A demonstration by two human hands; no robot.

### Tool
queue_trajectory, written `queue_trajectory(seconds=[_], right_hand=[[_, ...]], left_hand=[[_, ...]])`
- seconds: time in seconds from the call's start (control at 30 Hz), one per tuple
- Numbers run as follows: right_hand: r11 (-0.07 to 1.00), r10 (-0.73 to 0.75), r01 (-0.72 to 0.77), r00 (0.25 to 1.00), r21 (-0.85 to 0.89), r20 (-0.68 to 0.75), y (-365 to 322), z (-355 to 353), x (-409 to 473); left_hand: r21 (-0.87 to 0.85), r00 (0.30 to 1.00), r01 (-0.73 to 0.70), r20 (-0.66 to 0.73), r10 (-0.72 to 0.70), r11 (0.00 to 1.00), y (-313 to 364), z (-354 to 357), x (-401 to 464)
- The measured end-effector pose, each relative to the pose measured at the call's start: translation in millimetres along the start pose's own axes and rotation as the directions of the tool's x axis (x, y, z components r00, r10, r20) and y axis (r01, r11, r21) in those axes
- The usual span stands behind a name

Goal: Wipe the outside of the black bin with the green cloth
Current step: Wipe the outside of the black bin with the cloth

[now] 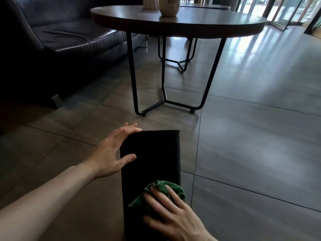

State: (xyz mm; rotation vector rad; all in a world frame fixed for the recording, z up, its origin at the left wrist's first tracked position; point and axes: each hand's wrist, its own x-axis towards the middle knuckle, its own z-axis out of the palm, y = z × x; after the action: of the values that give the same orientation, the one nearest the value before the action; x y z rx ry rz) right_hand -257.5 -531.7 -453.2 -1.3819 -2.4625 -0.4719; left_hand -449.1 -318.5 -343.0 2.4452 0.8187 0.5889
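- head view: the black bin lies on its side on the tiled floor, its long flat face turned up toward the camera, its far end pointing at the round table.
- the left hand rests on the bin's left edge, fingers straight and spread apart, thumb lying across the upper face; it steadies the bin and grips nothing.
- the right hand presses the green cloth flat against the near part of the upper face, fingers straight and a little apart on top of the cloth, not curled round it.
- the cloth is bunched, with folds showing beyond the fingertips and at the left of the hand; it sits toward the bin's right edge.
- judgement: wiping looks under way on the upper face; the far part of that face and the other sides are yet to be covered.
- risk: the cloth is only pressed, not gripped, so a fast stroke could leave it behind or push it off the right edge onto the floor.
- risk: the bin rests on smooth tiles with one flat hand holding it; a hard push forward could slide or turn it.
- beyond stand a dark sofa and a pale vase on the table, well apart from the work.
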Motion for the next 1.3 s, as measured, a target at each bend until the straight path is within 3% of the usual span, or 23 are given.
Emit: queue_trajectory(seconds=[0.07, 0.1, 0.2, 0.27, 0.37, 0.47, 0.57, 0.63, 0.7, 0.8, 0.87, 0.93, 1.0, 1.07, 1.17, 1.3], right_hand=[[0.997, 0.056, -0.054, 0.998, 0.046, -0.042, 13.7, -8.2, 7.7], [0.981, 0.181, -0.173, 0.98, 0.093, -0.085, 23.8, -15.1, 19.9], [0.778, 0.618, -0.577, 0.773, 0.248, -0.141, 54.6, -38.0, 67.5], [0.701, 0.705, -0.655, 0.697, 0.282, -0.132, 59.3, -44.4, 83.2], [0.808, 0.587, -0.574, 0.801, 0.133, -0.114, 44.1, -40.8, 66.6], [0.942, 0.335, -0.337, 0.941, -0.015, -0.053, 9.1, -24.6, 19.3], [0.978, 0.21, -0.21, 0.977, -0.008, 0.04, -18.2, -19.7, -19.8], [0.956, 0.273, -0.278, 0.96, 0.089, 0.06, -16.0, -29.0, -28.4], [0.844, 0.471, -0.45, 0.882, 0.292, -0.002, 4.2, -48.8, -25.1], [0.56, 0.782, -0.665, 0.621, 0.494, -0.05, 62.8, -87.2, -11.9], [0.335, 0.905, -0.744, 0.425, 0.578, 0.023, 110.2, -103.5, -6.2], [0.227, 0.938, -0.787, 0.336, 0.573, 0.09, 151.1, -111.0, 1.3], [0.293, 0.921, -0.854, 0.373, 0.431, 0.113, 175.6, -108.9, 10.5], [0.466, 0.83, -0.851, 0.515, 0.242, 0.215, 180.3, -99.4, 20.4], [0.752, 0.572, -0.653, 0.714, 0.089, 0.404, 165.9, -78.3, 31.5], [0.813, 0.475, -0.568, 0.773, 0.128, 0.42, 156.6, -73.4, 37.1]], left_hand=[[-0.001, 1.0, -0.009, -0.015, 0.009, 1.0, 4.0, 2.3, 1.6], [-0.002, 1.0, -0.015, -0.022, 0.015, 1.0, 6.5, 3.6, 2.9], [-0.005, 0.999, -0.037, -0.023, 0.037, 0.999, 13.4, 6.7, 6.1], [0.003, 0.999, -0.048, -0.011, 0.048, 0.999, 15.6, 7.9, 6.8], [-0.002, 0.999, -0.039, -0.007, 0.039, 0.999, 14.5, 5.9, 6.8], [0.005, 1.0, -0.009, -0.004, 0.009, 1.0, 8.6, 3.0, 5.5], [0.003, 1.0, 0.015, -0.003, -0.015, 1.0, 6.0, 0.8, 4.1], [-0.001, 1.0, 0.006, 0.005, -0.006, 1.0, 7.4, 1.5, 3.3], [-0.01, 1.0, 0.001, 0.013, -0.001, 1.0, 10.5, 1.8, 3.2], [-0.017, 0.999, -0.014, 0.038, 0.014, 1.0, 13.5, -0.7, 0.5], [-0.005, 0.997, -0.058, 0.053, 0.059, 0.998, 15.0, -4.5, -4.0], [0.036, 0.988, -0.129, 0.088, 0.126, 0.991, 15.8, -8.1, -9.5], [0.097, 0.975, -0.195, 0.131, 0.182, 0.976, 15.8, -11.1, -14.5], [0.141, 0.963, -0.243, 0.154, 0.221, 0.96, 15.1, -13.3, -17.9], [0.19, 0.957, -0.269, 0.164, 0.24, 0.944, 12.0, -16.1, -21.6], [0.229, 0.962, -0.258, 0.156, 0.226, 0.939, 7.1, -19.1, -25.3]])
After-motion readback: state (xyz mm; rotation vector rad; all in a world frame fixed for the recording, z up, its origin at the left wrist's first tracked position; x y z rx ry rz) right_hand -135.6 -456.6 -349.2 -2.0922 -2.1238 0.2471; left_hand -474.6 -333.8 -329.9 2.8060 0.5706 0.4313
